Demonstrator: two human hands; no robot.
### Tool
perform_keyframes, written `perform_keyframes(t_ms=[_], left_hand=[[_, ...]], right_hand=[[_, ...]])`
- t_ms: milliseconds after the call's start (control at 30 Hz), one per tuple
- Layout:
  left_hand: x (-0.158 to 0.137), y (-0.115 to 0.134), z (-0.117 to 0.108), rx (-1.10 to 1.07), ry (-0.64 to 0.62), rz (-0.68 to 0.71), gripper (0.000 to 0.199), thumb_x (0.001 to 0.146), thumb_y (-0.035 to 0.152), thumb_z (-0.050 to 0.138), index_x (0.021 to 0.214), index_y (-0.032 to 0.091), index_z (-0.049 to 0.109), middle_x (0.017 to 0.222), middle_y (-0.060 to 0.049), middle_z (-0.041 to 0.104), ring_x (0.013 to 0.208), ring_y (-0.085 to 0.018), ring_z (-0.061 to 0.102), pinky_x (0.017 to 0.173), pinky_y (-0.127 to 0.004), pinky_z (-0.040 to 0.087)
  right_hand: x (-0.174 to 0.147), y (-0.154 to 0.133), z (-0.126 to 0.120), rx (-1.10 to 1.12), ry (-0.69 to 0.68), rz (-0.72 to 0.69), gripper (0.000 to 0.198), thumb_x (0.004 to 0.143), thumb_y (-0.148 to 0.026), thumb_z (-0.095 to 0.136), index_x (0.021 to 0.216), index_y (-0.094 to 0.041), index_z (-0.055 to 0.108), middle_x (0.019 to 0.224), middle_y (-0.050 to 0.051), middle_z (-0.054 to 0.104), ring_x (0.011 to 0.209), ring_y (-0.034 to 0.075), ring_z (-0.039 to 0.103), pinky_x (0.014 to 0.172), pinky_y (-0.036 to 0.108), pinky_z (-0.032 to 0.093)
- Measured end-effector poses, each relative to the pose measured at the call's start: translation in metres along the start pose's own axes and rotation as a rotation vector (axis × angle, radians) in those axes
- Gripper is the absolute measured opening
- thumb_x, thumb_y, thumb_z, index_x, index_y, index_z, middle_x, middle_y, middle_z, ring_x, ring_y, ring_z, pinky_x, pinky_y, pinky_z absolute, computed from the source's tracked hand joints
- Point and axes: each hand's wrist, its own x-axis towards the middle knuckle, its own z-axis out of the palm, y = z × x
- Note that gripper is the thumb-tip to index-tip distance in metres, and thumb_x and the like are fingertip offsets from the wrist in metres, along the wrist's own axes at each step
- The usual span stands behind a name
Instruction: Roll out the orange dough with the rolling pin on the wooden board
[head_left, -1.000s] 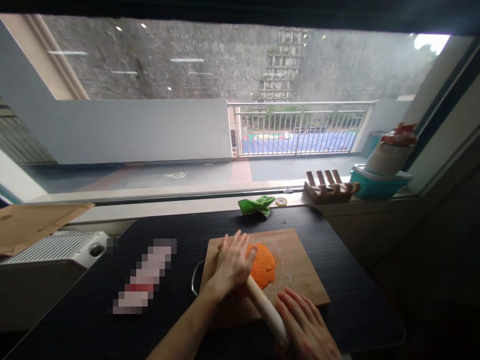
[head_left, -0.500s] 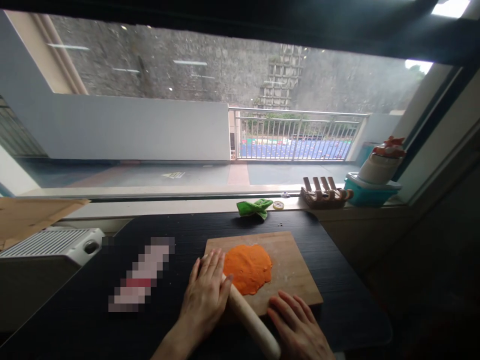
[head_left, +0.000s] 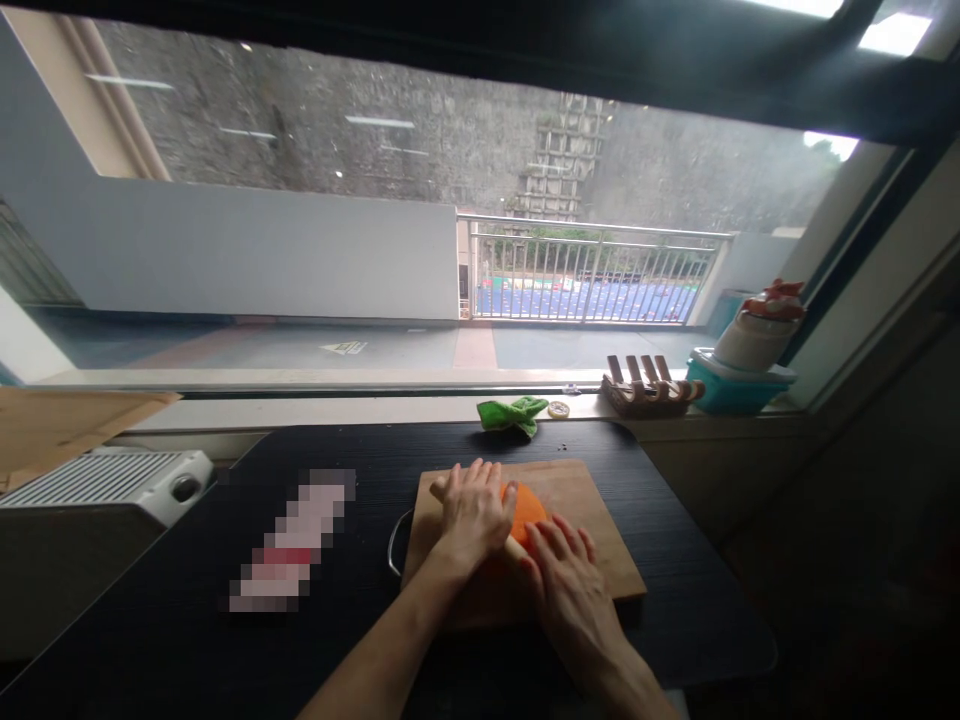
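The left hand (head_left: 476, 505) is lying flat, fingers extended, across the rolling pin (head_left: 437, 488), which is slanting from far left to near right over the wooden cutting board (head_left: 611, 555). Orange dough (head_left: 529, 512) is showing between both hands, partly covered; the right hand (head_left: 568, 575), loosely outstretched, is hiding the pin's near end.

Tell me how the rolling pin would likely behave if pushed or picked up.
The rolling pin would probably roll when pushed, as it looks cylindrical. It is likely stiff, since the parts showing on either side of the left hand line up straight. Lifted, it might cling briefly to the soft-looking orange dough showing right beside it.
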Motion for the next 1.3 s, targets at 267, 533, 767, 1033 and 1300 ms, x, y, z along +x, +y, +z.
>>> perform_keyframes(t_ms=[267,533,767,1033,1300], left_hand=[[-0.062,-0.028,-0.007,0.081,0.071,0.065,0.047,0.091,0.036,0.034,0.125,0.011,0.054,0.130,-0.013,0.055,0.124,-0.027,0.048,0.104,-0.048,0.036],[-0.101,-0.045,-0.004,0.199,0.224,0.302,0.053,0.089,0.036,0.040,0.136,0.013,0.041,0.141,-0.010,0.043,0.130,-0.025,0.041,0.107,-0.043,0.033],[-0.026,-0.033,-0.008,0.127,0.027,0.019,0.053,0.091,0.038,0.032,0.129,0.004,0.049,0.136,-0.017,0.047,0.130,-0.029,0.040,0.107,-0.052,0.031],[-0.123,-0.043,-0.007,0.286,0.253,0.418,0.055,0.088,0.040,0.043,0.135,0.012,0.042,0.141,-0.009,0.044,0.130,-0.022,0.040,0.109,-0.038,0.027],[-0.041,-0.050,-0.011,0.165,-0.035,0.023,0.050,0.093,0.036,0.028,0.132,0.010,0.047,0.139,-0.012,0.046,0.132,-0.028,0.038,0.106,-0.054,0.029]], right_hand=[[0.030,0.026,-0.012,0.015,-0.034,-0.172,0.042,0.092,-0.020,0.035,0.130,-0.009,0.049,0.139,0.013,0.045,0.133,0.023,0.034,0.107,0.040,0.032],[-0.009,0.015,-0.003,0.016,-0.034,-0.159,0.047,0.094,-0.036,0.039,0.136,-0.013,0.042,0.144,0.011,0.038,0.135,0.023,0.030,0.107,0.038,0.033],[0.083,0.020,0.000,0.080,-0.310,0.026,0.046,0.095,-0.042,0.034,0.131,-0.017,0.050,0.140,0.010,0.044,0.135,0.027,0.029,0.107,0.045,0.029],[-0.011,0.030,-0.010,0.029,-0.147,-0.251,0.058,0.094,-0.044,0.038,0.142,-0.013,0.031,0.148,0.008,0.031,0.138,0.023,0.020,0.110,0.040,0.026],[0.097,0.013,0.005,0.092,-0.353,-0.020,0.048,0.096,-0.044,0.032,0.129,-0.014,0.051,0.137,0.012,0.047,0.137,0.028,0.022,0.110,0.047,0.021]])
